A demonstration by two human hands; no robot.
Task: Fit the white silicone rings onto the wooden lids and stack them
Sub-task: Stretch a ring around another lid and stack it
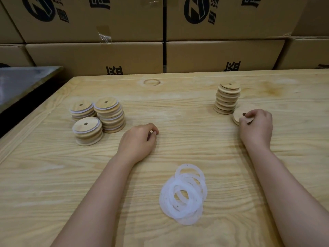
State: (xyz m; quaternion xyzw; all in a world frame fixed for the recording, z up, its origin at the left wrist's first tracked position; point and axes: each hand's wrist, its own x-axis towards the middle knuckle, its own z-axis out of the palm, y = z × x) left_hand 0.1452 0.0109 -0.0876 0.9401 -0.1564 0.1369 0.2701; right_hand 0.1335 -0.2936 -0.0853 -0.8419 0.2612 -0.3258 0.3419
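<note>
view: head, the only one
worktop (53, 175): pale wood, carries everything
ringed stacks (110, 113): three short stacks of wooden lids at 9 o'clock, touching each other, white edges showing between the lids; these read as finished
bare lid stack (227, 98): one taller stack at 2 o'clock, no white visible, so judged still to do
loose lid (239, 115): lies flat at the foot of the bare stack, on its 5 o'clock side, just beside or touching it; no ring on it
ring pile (183, 195): loose white silicone rings overlapping at 6 o'clock, between the forearms, touched by neither hand
right hand (256, 125): at 3 o'clock, fingers curled over the loose lid, grasping its near edge
left hand (138, 139): centre of worktop, resting on it, fingers loosely curled, nothing seen in it, well apart from rings and lids
cartons (222, 56): printed cardboard boxes walled up at 12 o'clock behind the worktop
step in hand: judged as picking up the next bare lid; a ring not yet taken
progress: roughly past halfway by lid count; bare stack plus loose lid left, and several rings still in the pile
</note>
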